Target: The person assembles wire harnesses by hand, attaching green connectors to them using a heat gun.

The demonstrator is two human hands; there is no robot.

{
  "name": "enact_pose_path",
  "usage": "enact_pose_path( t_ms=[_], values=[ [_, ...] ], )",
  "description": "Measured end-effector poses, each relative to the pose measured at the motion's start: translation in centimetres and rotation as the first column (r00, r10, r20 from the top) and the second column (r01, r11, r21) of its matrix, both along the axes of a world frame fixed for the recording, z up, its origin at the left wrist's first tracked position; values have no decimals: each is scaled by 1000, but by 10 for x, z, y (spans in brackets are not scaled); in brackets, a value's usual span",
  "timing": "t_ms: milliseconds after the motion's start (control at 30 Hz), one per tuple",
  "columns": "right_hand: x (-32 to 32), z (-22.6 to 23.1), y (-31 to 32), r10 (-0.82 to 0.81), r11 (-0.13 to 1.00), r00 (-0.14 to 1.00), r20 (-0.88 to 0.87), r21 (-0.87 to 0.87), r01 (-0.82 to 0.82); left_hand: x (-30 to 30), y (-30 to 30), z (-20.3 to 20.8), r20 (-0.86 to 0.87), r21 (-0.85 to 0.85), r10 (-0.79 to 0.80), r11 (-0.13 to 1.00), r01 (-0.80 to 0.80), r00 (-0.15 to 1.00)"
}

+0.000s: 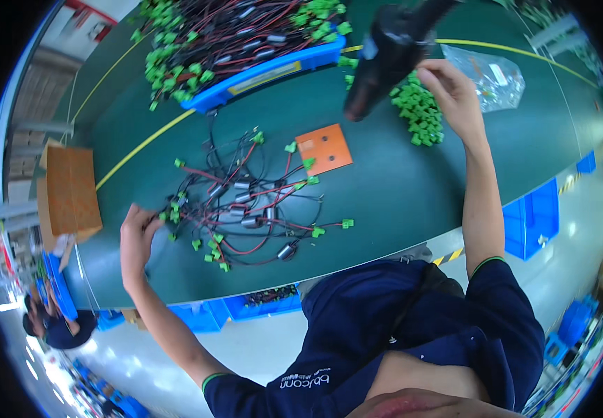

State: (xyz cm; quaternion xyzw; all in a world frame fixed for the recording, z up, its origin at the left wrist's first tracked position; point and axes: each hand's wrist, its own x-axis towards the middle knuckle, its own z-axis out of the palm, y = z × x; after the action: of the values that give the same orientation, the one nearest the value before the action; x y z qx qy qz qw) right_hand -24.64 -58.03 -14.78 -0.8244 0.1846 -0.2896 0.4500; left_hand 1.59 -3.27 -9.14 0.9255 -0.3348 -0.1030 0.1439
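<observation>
My left hand [138, 237] is at the left edge of a loose heap of wire leads, fingers curled, its tips at a green connector [165, 216]. The red and black leads [253, 209] carry small grey cylinders and green end connectors, and lie tangled before me. My right hand [455, 96] reaches over the far right side, above a pile of small green connectors [421, 115]. Its thumb and index finger are brought together; anything between them is too small to tell. A dark, cylindrical device [388, 59] hangs just left of those fingers, hiding part of the pile.
An orange plate with two holes [335, 150] lies on the green table [392, 188]. At the back stands a blue bin [266, 78] crammed with leads. A clear plastic bag [500, 83] lies at far right, a cardboard box [71, 188] at left. Blue crates [535, 219] stand below the table.
</observation>
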Motion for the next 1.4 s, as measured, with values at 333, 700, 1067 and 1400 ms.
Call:
enact_pose_path(
  t_ms=[333, 700, 1067, 1400],
  values=[
    [28, -38, 3, -38, 678, 979, -201, -725, -122, -3, -5, 32, 520, -191, 144, 980, -50, 842],
    [20, -64, -12, 96, 956, 995, 38, -281, -82, -48, -77, 5, 513, -567, 339, 823, 16, 789],
    [48, -14, 77, 401, 589, 879, 259, 662, -464, -83, -154, 2, 68, -556, -132, 818, 147, 989],
    [47, -28, 101, 515, 760, 856, 37, 443, -476, -102, -209, -45, 105, -395, -475, 787, 475, 874]
  ],
)
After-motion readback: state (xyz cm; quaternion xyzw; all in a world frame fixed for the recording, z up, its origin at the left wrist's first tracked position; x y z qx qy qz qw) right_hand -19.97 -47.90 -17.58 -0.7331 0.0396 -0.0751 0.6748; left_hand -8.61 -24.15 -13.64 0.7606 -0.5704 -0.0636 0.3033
